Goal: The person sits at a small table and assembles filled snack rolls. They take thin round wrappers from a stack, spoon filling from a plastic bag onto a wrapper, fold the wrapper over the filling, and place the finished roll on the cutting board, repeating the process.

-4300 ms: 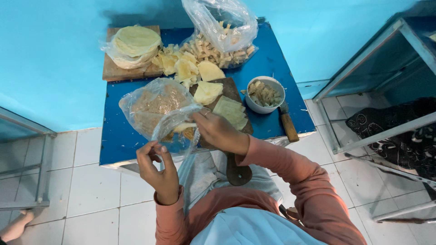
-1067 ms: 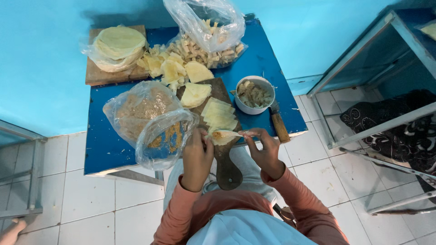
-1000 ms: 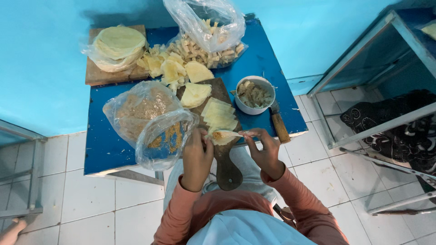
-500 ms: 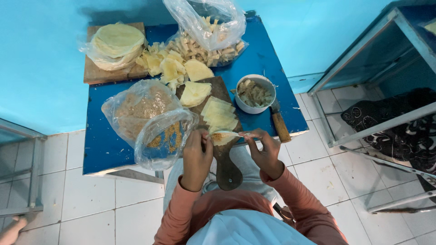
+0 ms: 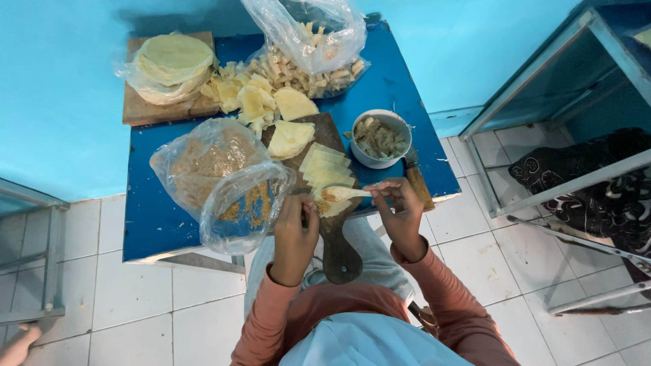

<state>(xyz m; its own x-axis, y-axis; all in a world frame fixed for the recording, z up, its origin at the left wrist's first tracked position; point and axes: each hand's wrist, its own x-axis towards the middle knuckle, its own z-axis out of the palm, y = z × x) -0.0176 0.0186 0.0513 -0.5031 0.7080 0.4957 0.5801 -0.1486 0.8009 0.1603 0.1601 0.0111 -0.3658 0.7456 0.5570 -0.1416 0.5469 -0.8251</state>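
While thin pale dough squares (image 5: 324, 169) lie on the dark wooden board (image 5: 337, 247), the right hand (image 5: 400, 210) pinches a white spoon (image 5: 342, 194). The left hand (image 5: 296, 227) presses one sheet, fingers curled.

right hand (image 5: 401, 211): spoon (image 5: 342, 194) held | left hand (image 5: 296, 227): on wooden board (image 5: 337, 247) | blue table (image 5: 156, 220)

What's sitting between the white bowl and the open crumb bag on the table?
In the head view, the wooden cutting board with stacked dough pieces lies between the white bowl and crumb bag.

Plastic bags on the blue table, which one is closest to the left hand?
The small clear bag with brown crumbs, right beside the left hand. The larger crumb bag lies behind it; the others sit at the table's far edge.
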